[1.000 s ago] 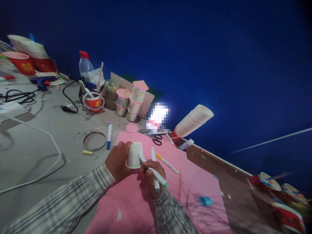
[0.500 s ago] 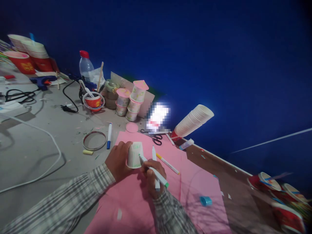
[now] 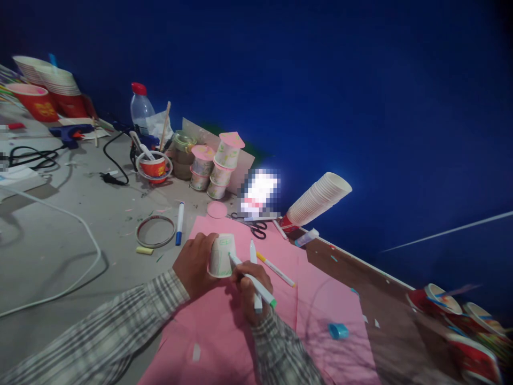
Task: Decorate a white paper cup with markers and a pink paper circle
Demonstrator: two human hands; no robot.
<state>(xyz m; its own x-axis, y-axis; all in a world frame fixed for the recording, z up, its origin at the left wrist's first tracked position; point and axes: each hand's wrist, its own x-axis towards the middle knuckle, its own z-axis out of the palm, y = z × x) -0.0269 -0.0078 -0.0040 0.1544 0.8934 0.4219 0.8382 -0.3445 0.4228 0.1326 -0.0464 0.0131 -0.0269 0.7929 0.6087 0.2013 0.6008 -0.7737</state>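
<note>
My left hand (image 3: 195,264) is closed around the side of a white paper cup (image 3: 223,261), which stands upside down with green lines drawn on it. In my right hand (image 3: 252,289) is a white marker with a green end (image 3: 260,289), its tip touching the cup's drawn side. A second white marker (image 3: 253,250) passes through the same hand, its grey end below the fingers. Both hands are over pink paper (image 3: 272,331). Just right of them lies a yellow-and-white marker (image 3: 276,269).
Left of the paper lie a blue-capped marker (image 3: 180,223) and a tape ring (image 3: 155,231). Black-handled scissors (image 3: 258,229), a leaning cup stack (image 3: 316,200) and decorated cups (image 3: 220,171) are behind. A blue cap (image 3: 339,331) sits on the paper; a white cable (image 3: 90,235) crosses the left.
Almost nothing differs. The marker tip remains against the cup, and my right hand has shifted only very slightly.
</note>
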